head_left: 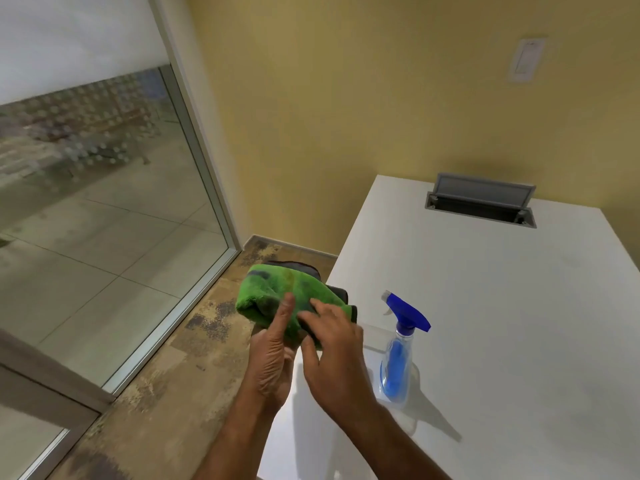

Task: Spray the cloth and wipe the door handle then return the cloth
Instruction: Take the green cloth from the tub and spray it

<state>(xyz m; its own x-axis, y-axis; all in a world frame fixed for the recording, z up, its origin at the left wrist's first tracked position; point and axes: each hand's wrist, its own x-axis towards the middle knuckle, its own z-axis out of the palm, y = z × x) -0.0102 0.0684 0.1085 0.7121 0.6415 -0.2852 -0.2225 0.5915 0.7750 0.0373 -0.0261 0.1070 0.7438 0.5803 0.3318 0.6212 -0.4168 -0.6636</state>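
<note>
Spray bottle (398,355) on table (502,306) — cloth (277,296) just left, off its edge

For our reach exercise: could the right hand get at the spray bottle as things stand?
Probably yes. The spray bottle stands upright on the table beside the right hand, nothing between, and that hand only touches the cloth.

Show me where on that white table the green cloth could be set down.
The widest bare patch of the table lies right of the spray bottle, reaching back to the open hatch. The near left edge is crowded: the left hand grips the cloth, the right hand touches it, close beside the bottle.
</note>
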